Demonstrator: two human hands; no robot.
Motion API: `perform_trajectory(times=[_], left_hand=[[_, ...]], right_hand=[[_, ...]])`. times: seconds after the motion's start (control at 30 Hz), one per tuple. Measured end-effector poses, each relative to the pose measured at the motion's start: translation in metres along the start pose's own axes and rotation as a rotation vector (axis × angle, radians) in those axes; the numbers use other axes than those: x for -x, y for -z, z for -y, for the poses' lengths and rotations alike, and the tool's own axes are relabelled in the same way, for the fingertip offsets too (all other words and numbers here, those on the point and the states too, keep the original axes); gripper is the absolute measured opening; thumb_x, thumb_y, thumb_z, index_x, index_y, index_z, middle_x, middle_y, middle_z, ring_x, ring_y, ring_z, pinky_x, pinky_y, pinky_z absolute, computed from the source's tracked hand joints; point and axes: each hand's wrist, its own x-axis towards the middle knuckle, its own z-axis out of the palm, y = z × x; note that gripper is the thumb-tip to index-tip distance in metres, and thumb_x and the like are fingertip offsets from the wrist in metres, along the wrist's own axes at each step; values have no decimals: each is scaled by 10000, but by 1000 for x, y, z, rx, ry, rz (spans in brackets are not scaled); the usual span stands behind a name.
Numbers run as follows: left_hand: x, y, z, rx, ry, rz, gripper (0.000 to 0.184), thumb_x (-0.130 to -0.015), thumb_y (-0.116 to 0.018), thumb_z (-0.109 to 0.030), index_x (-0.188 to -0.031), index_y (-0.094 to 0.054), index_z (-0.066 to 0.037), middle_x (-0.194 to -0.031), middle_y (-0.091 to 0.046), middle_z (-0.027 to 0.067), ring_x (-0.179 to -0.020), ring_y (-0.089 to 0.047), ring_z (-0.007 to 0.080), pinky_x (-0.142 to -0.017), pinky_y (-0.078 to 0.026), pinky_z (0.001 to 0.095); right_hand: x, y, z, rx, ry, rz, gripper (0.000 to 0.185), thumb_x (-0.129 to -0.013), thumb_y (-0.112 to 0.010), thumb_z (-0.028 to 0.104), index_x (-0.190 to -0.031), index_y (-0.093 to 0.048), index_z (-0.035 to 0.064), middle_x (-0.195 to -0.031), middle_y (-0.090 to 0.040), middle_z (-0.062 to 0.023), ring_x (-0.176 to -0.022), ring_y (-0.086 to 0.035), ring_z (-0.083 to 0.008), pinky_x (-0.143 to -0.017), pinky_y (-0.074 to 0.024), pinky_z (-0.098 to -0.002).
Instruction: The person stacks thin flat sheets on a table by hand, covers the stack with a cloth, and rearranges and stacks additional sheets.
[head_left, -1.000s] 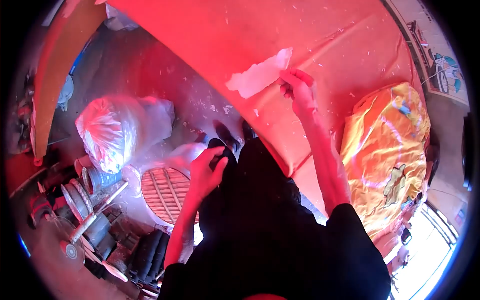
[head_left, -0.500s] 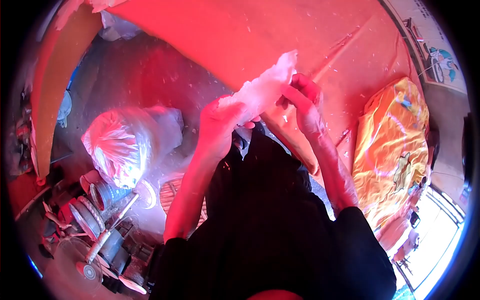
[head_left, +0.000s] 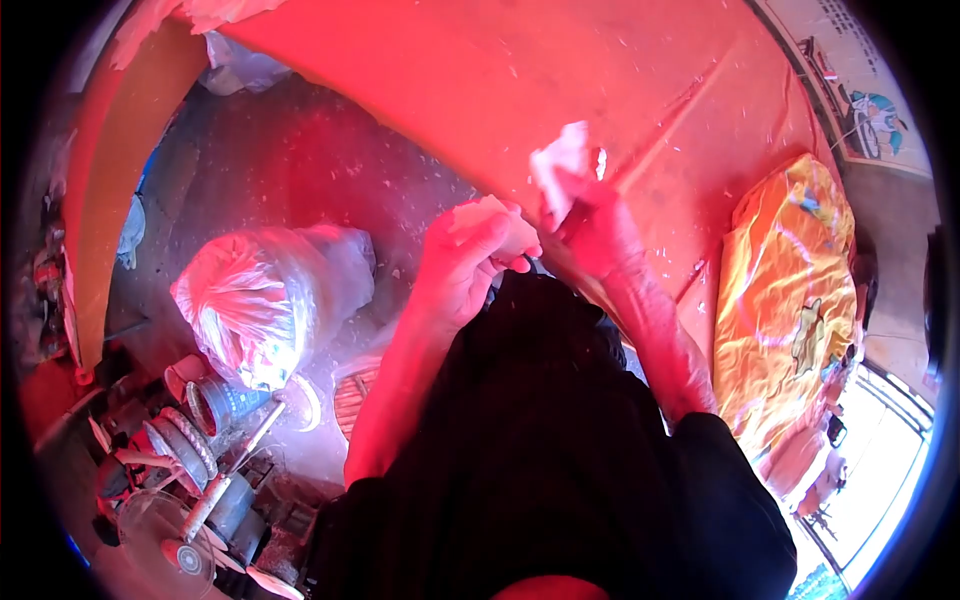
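Note:
My left hand (head_left: 455,260) is closed on a pale, ragged-edged piece of thin soft material (head_left: 500,222); it looks like wadding, but I cannot be sure. A smaller torn scrap of the same pale material (head_left: 562,155) sticks up from the pinched fingers of my right hand (head_left: 605,235), slightly blurred. A narrow gap shows between the two hands. Both are above my lap, at the near edge of a surface covered with red-orange cloth (head_left: 640,90), on which small white bits are scattered.
A stuffed translucent plastic bag (head_left: 245,300) stands on the floor at left. Below it lie a bucket (head_left: 225,400), a fan (head_left: 175,550) and other clutter. To the right is a yellow-orange patterned cloth bundle (head_left: 785,310). An orange-brown panel (head_left: 130,190) rises at far left.
The pale material, one long strip spanning both hands before, is now in two pieces, one in each hand. The right hand has turned and its scrap points upward.

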Motion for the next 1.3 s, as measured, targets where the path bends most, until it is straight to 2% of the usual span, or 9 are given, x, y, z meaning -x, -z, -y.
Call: perform_trajectory(times=[0.13, 0.27, 0.37, 0.43, 0.6, 0.73, 0.87, 1.07, 1.3], left_hand=[[21, -9, -30, -171, -149, -26, 158, -890, -642, -59, -962, -589, 71, -828, -649, 146, -765, -656, 222, -623, -513, 286], [71, -56, -103, -1011, -634, 209, 126, -843, -681, -12, -964, -676, 23, -879, -663, 178, -787, -661, 220, -630, -536, 315], [80, -71, -132, -850, -1124, 604, 148, -799, -727, -84, -884, -713, 37, -874, -669, 183, -745, -679, 288, -652, -579, 333], [99, -87, -151, -860, -1175, 561, 188, -829, -675, -115, -912, -705, 52, -897, -666, 238, -755, -676, 335, -663, -578, 367], [93, -96, -135, -551, -1591, 237, 172, -795, -682, -135, -744, -705, 28, -695, -624, 150, -569, -601, 252, -506, -514, 274], [116, -64, -173, -634, -967, 343, 310, -713, -772, 34, -1007, -676, 49, -986, -661, 274, -810, -692, 325, -722, -596, 364], [77, -27, -180, -833, -736, 88, 458, -775, -750, -11, -1192, -573, 57, -1039, -663, 214, -898, -685, 286, -796, -576, 351], [2, 64, -168, -1057, -362, -109, 345, -823, -726, -49, -1148, -618, -5, -981, -691, 127, -865, -687, 198, -789, -550, 317], [-93, 116, -229, -1148, -179, -265, 289, -861, -700, -69, -1131, -624, -2, -910, -683, 88, -846, -663, 153, -779, -532, 305]], right_hand=[[-56, 77, 37, 359, 318, -346, 285, -930, -633, 329, -981, -629, 49, -775, -639, -52, -564, -549, -131, -519, -441, -246], [-43, 120, 36, 286, 99, -189, 371, -958, -555, 437, -1098, -609, 98, -879, -682, -91, -702, -640, -187, -568, -497, -279], [-31, 132, 5, 417, 14, -262, 332, -928, -582, 359, -1118, -605, 89, -854, -682, -106, -615, -620, -188, -514, -482, -294], [-26, 109, -11, 403, -61, -290, 354, -937, -568, 368, -1133, -607, 77, -855, -685, -109, -582, -605, -186, -512, -476, -302], [-36, 61, -37, 439, -24, -263, 327, -943, -569, 318, -1139, -611, 60, -822, -652, -91, -578, -572, -147, -521, -439, -255], [-50, 41, -29, 578, 67, -232, 373, -941, -597, 352, -1167, -588, 54, -836, -650, -98, -571, -576, -151, -509, -444, -275], [-70, 16, -14, 734, 216, -290, 364, -928, -639, 320, -1153, -609, 35, -836, -656, -90, -596, -572, -123, -520, -435, -246], [-159, -20, -2, 1049, 532, -164, 278, -920, -666, 260, -1064, -648, 24, -816, -670, -55, -688, -612, -132, -600, -497, -273], [-291, -122, 35, 1770, 1226, -141, 299, -812, -703, 155, -1074, -634, 26, -1022, -601, -199, -922, -595, -374, -790, -499, -442]])
